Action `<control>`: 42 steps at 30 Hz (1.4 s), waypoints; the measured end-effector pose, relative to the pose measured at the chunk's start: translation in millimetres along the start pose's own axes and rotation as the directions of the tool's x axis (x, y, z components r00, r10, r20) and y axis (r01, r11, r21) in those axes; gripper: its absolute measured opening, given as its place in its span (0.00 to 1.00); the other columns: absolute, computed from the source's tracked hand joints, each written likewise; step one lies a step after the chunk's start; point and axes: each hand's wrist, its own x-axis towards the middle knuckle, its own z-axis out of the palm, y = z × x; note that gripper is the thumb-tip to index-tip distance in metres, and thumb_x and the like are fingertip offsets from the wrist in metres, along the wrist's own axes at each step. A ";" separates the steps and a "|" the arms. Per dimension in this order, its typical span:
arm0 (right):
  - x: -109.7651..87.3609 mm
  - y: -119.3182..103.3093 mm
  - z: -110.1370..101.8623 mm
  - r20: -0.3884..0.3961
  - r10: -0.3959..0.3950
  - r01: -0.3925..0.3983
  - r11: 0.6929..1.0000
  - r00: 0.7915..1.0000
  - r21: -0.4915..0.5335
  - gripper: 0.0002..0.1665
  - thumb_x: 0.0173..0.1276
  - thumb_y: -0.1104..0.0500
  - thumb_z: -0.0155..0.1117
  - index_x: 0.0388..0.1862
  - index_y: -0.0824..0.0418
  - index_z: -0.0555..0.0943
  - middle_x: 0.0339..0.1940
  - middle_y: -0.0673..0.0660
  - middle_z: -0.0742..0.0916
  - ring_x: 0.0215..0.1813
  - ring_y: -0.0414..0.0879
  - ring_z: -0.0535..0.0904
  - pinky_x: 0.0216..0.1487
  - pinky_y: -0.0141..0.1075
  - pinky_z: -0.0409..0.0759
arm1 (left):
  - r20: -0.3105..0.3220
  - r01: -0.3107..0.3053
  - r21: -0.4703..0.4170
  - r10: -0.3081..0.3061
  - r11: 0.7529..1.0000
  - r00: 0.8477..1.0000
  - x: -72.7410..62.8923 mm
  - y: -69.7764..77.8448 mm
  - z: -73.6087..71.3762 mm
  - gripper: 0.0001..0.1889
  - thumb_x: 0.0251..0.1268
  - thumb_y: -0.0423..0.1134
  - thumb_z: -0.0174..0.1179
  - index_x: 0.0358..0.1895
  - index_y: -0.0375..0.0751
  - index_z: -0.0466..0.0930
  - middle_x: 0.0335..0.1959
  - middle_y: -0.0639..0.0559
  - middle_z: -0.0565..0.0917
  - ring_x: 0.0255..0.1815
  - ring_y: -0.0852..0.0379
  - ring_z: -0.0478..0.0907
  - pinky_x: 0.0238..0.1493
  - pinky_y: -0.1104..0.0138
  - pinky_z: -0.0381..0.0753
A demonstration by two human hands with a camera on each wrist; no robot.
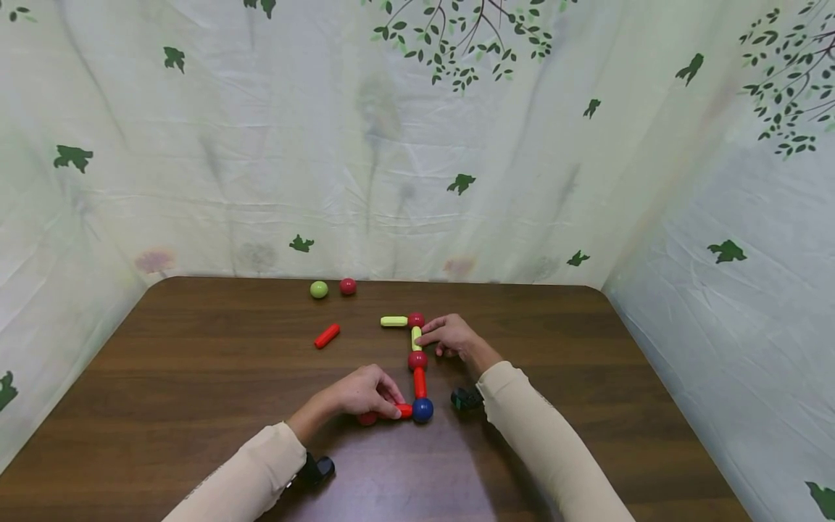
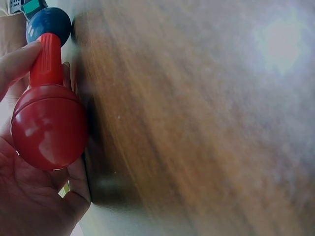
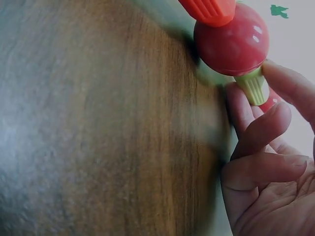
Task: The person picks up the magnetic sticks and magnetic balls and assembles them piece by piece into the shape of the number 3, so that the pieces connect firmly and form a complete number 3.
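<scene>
A chain of toy balls and rods lies joined on the table. Its near corner is a blue ball [image 1: 422,410], from which one red rod [image 1: 420,383] runs away to a red ball [image 1: 417,360]. My left hand [image 1: 367,391] pinches the other red rod [image 2: 47,61], which ends in a red ball [image 2: 49,128] under the palm. With thumb and finger my right hand [image 1: 454,338] holds a yellow-green rod [image 3: 253,86] between two red balls. Beyond it, the far red ball [image 1: 415,320] carries another yellow-green rod [image 1: 394,321] pointing left.
A loose red rod [image 1: 327,336] lies left of the chain. At the table's back edge sit a green ball [image 1: 319,290] and a red ball [image 1: 348,286]. Printed cloth [image 1: 326,181] hangs behind and beside the brown table [image 1: 215,362].
</scene>
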 end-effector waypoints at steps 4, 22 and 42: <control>0.3 -0.2 -0.3 0.002 0.005 -0.005 1.000 1.000 0.003 0.16 0.54 0.61 0.76 0.41 0.62 0.83 0.24 0.52 0.84 0.13 0.41 0.68 0.15 0.29 0.62 | 0.003 0.001 0.000 -0.001 1.000 1.000 -0.5 1.2 0.2 0.05 0.54 0.33 0.70 0.33 0.38 0.87 0.25 0.53 0.84 0.28 0.61 0.76 0.35 0.67 0.75; -0.2 -2.4 -1.1 0.001 0.020 -0.020 1.000 1.000 0.013 0.16 0.54 0.61 0.76 0.41 0.62 0.83 0.25 0.53 0.85 0.13 0.40 0.70 0.15 0.29 0.64 | 0.007 -0.002 -0.003 0.002 1.000 1.000 0.5 -0.2 -0.7 0.05 0.55 0.34 0.69 0.34 0.38 0.87 0.26 0.53 0.84 0.29 0.61 0.76 0.36 0.66 0.75; 1.1 2.7 -3.9 0.054 0.006 -0.011 0.996 0.999 0.090 0.16 0.56 0.63 0.74 0.43 0.64 0.82 0.23 0.52 0.83 0.13 0.40 0.70 0.15 0.28 0.67 | 0.011 0.007 0.004 -0.007 1.000 1.000 0.2 2.0 -0.4 0.05 0.55 0.34 0.69 0.35 0.39 0.87 0.27 0.53 0.84 0.30 0.60 0.76 0.37 0.66 0.75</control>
